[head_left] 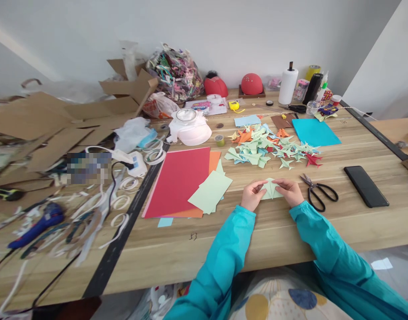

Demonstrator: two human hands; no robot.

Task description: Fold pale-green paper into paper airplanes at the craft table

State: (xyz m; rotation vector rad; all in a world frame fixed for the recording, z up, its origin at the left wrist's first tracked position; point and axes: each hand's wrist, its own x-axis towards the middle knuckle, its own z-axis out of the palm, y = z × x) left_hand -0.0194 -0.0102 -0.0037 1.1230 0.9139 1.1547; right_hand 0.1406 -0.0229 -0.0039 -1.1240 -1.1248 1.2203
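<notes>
A small pale green sheet of folded paper point(271, 190) lies at the table's front, creased down its middle. My left hand point(253, 194) pinches its left side between thumb and fingers. On the opposite side, my right hand point(289, 192) grips the same paper, thumb near the central crease. Just beyond my hands spreads a pile of folded paper figures point(257, 146), mostly pale green with some orange, red and blue. Loose pale green sheets point(210, 191) rest left of my left hand, partly over large red paper point(184, 178). Black-handled scissors point(318, 192) lie partly open beside my right hand.
A black phone point(366, 186) lies at the right. Bright blue paper point(316, 132) sits behind the figures. At left are a blue glue gun point(40, 224), cables, a power strip point(137, 164) and cardboard boxes point(70, 115). A white bottle point(288, 86) and red pincushion point(251, 83) stand along the wall.
</notes>
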